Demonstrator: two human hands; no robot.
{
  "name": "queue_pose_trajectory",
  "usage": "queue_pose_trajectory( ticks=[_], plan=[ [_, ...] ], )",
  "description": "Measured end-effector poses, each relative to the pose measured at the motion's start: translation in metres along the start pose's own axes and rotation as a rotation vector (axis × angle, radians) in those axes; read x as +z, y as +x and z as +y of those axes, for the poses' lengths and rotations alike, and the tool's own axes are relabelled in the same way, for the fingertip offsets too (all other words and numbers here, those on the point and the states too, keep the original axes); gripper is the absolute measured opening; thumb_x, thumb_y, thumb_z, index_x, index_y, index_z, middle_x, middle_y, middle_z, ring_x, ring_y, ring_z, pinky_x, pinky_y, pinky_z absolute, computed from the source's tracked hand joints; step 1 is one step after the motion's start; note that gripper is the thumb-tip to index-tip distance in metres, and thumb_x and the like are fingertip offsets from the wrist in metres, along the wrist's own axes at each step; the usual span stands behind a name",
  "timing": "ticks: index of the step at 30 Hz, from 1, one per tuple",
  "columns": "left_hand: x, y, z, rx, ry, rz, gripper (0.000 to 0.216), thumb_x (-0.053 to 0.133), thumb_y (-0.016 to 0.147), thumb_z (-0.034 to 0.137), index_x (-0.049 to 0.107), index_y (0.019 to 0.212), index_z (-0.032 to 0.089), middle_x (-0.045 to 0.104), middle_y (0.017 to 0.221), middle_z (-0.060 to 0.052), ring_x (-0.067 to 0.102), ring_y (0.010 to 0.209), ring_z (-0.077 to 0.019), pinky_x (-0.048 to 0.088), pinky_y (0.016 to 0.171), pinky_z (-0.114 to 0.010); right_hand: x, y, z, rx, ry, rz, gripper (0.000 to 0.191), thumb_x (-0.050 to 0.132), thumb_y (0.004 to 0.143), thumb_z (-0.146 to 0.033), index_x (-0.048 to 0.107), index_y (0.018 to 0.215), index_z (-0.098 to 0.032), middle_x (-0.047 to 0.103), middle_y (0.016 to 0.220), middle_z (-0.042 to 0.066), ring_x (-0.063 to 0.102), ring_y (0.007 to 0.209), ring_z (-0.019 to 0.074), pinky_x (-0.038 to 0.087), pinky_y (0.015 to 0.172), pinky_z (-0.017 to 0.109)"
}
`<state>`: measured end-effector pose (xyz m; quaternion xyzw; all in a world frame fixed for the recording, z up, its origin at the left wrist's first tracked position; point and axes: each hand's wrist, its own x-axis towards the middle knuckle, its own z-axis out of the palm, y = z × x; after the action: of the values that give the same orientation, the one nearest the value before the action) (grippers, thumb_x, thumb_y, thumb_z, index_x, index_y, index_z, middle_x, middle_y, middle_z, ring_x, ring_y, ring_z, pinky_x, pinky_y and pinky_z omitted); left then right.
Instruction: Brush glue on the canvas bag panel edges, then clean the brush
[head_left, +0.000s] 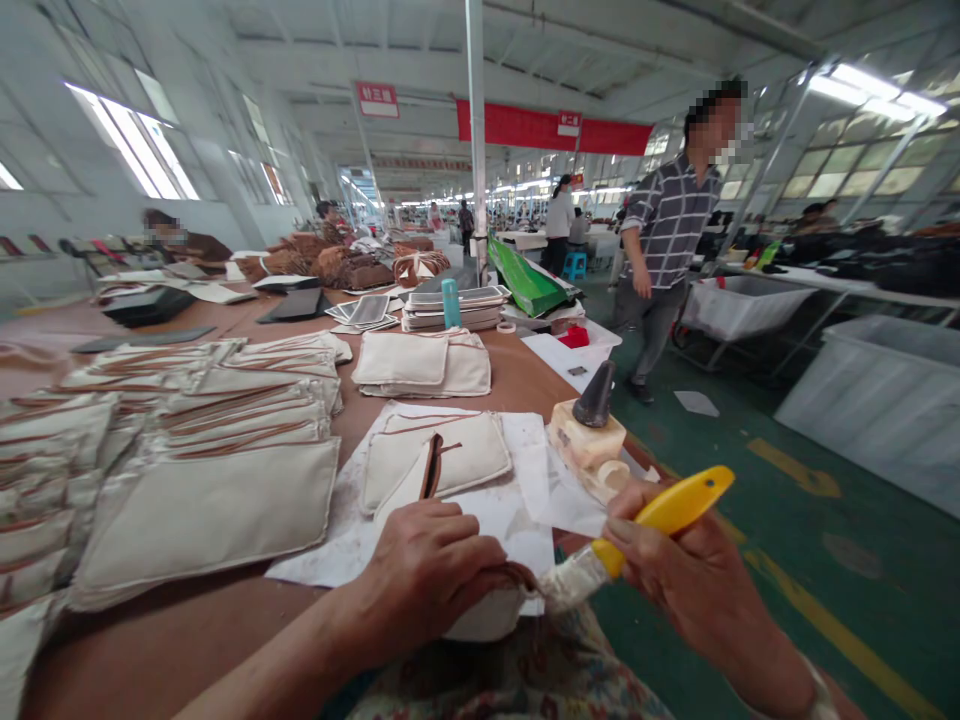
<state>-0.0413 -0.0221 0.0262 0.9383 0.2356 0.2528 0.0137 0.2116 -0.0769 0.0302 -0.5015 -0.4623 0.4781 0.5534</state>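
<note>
My left hand [431, 575] is closed on a cream canvas pouch [480, 612] with a brown strap, pressing it down at the near table edge. My right hand [679, 580] grips a brush with a yellow handle [679, 507]; its whitish bristles [570, 583] touch the pouch beside my left fingers. Just beyond lies another cream pouch [439, 458] on stained white paper [517, 520]. A block-shaped glue pot with a dark cone top [592, 435] stands by the table's right edge, close to my right hand.
Stacks of finished cream pouches [202, 480] cover the brown table [187, 630] on the left. More pouches [424, 365], flat trays [454, 305] and a teal bottle [451, 303] sit farther back. A person in a checked shirt [667, 230] walks in the green aisle, near white bins [885, 400].
</note>
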Motion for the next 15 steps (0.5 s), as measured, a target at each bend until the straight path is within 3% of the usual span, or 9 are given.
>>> queue_pose_trajectory(
  ticks=[4, 10, 12, 15],
  plan=[
    [0.001, 0.001, -0.002, 0.012, -0.009, -0.009, 0.015, 0.057, 0.092, 0.033, 0.066, 0.086, 0.024, 0.056, 0.060, 0.002, 0.048, 0.054, -0.0125, 0.026, 0.054, -0.030, 0.001, 0.005, -0.003, -0.164, -0.044, 0.159, 0.021, 0.069, 0.081, -0.038, 0.060, 0.074, -0.020, 0.041, 0.046, -0.006, 0.038, 0.042, 0.0088, 0.029, 0.041, 0.021],
    [0.003, -0.001, -0.003, -0.021, -0.018, -0.055, 0.020, 0.056, 0.092, 0.036, 0.067, 0.082, 0.024, 0.057, 0.059, 0.002, 0.050, 0.054, -0.0125, 0.028, 0.054, -0.029, 0.009, -0.002, 0.007, -0.156, -0.164, -0.204, 0.017, 0.062, 0.088, -0.033, 0.063, 0.078, -0.020, 0.051, 0.063, -0.001, 0.043, 0.055, 0.0111, 0.038, 0.050, 0.024],
    [0.004, 0.000, -0.007, -0.052, -0.015, -0.081, 0.022, 0.055, 0.092, 0.037, 0.067, 0.079, 0.024, 0.058, 0.060, 0.002, 0.051, 0.056, -0.0123, 0.029, 0.055, -0.029, 0.003, -0.006, 0.005, -0.193, -0.149, -0.136, 0.016, 0.065, 0.085, -0.031, 0.063, 0.074, -0.020, 0.051, 0.065, -0.001, 0.045, 0.055, 0.0113, 0.040, 0.051, 0.024],
    [-0.001, 0.015, -0.014, -0.067, -0.051, -0.111, 0.026, 0.056, 0.091, 0.040, 0.068, 0.077, 0.022, 0.059, 0.063, 0.001, 0.054, 0.060, -0.0117, 0.032, 0.057, -0.027, -0.010, -0.010, -0.006, -0.257, -0.032, 0.115, 0.019, 0.073, 0.077, -0.032, 0.064, 0.068, -0.019, 0.052, 0.063, 0.000, 0.044, 0.048, 0.0093, 0.038, 0.043, 0.021]
  ],
)
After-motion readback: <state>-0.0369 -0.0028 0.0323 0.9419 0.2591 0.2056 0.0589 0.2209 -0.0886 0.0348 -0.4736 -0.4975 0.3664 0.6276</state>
